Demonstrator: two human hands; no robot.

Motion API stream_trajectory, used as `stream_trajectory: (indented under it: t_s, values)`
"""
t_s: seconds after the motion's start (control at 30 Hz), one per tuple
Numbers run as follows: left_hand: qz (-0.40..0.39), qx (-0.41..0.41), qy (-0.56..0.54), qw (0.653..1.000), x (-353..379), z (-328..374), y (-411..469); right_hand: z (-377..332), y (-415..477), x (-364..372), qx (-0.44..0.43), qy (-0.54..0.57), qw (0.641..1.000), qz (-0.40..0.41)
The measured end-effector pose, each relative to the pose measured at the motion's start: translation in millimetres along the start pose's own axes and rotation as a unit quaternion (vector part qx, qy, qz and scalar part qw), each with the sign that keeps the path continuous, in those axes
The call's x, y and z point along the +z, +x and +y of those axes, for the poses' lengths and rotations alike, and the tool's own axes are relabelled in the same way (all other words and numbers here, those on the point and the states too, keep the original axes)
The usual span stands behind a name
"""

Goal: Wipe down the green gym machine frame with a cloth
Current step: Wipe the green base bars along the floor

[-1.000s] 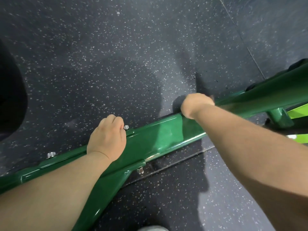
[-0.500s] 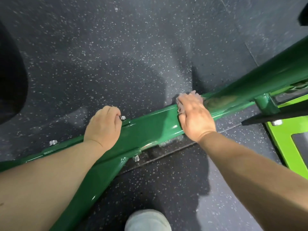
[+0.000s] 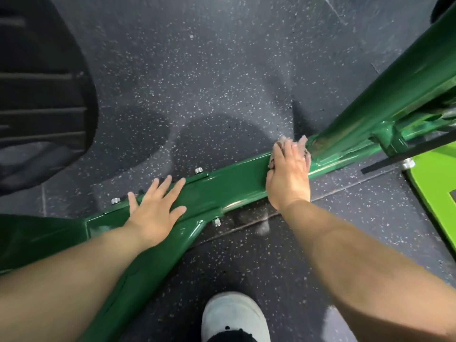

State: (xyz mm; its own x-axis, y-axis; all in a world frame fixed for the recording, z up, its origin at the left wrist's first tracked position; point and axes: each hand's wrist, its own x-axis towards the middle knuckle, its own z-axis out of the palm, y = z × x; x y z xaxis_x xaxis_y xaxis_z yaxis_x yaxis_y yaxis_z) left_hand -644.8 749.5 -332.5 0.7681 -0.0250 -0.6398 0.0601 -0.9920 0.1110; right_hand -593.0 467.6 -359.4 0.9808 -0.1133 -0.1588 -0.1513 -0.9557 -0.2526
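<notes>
Green and shiny, the frame [image 3: 229, 183] is a long bar lying low on the speckled dark floor [image 3: 197, 82], and it runs from the bottom left up toward the right. At its right end a thicker tube [image 3: 385, 95] climbs away to the top right corner. Both arms reach down to the bar from below. The left hand [image 3: 154, 208] lies flat on the bar with its fingers spread out straight, holding nothing, and it looks like it just props the person up. The right hand [image 3: 288, 174] sits farther right along the bar, pressing a small pale cloth [image 3: 302, 141] down on the metal. Only the cloth's edges peek out past the fingers, right beside the spot where the tube joins the bar. So the right hand is the one nearer the joint and the tube, and I think the next wipe should slide along the bar's long line or up the tube. Small silver bolts [image 3: 199, 170] sit at the bar's far edge.
</notes>
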Motion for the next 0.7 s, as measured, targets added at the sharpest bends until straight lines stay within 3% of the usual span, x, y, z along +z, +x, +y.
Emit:
stream_trajectory:
  t_s: [0.07, 0.13, 0.23, 0.33, 0.43, 0.57, 0.7]
  values:
    - [0.019, 0.004, 0.005, 1.000, 2.7, 2.5, -1.3, -11.5, -14.4, 4.1, -0.051, -0.024, 0.998, -0.014]
    - [0.037, 0.003, -0.005, 0.999, 8.0, 5.2, -6.7, -26.9, -38.2, 10.3, -0.157, -0.043, 0.986, -0.039]
    - [0.072, 0.002, -0.082, 0.994, 21.5, 5.7, -22.6, -53.4, -87.7, 22.1, -0.290, 0.013, 0.950, -0.112]
    - [0.107, 0.000, -0.144, 0.984, 35.2, 6.0, -50.8, -70.8, -123.1, 28.8, -0.327, 0.057, 0.931, -0.153]
    - [0.151, -0.008, -0.194, 0.969, 52.8, -6.8, -90.2, -82.3, -129.5, 23.7, -0.289, 0.071, 0.934, -0.198]
    - [0.218, -0.027, -0.216, 0.951, 80.6, -40.8, -141.2, -106.9, -136.3, 1.0, -0.095, 0.224, 0.956, -0.163]
    - [0.173, 0.004, -0.296, 0.939, 96.4, -45.9, -180.7, -134.5, -154.9, -14.9, 0.013, 0.353, 0.913, -0.206]
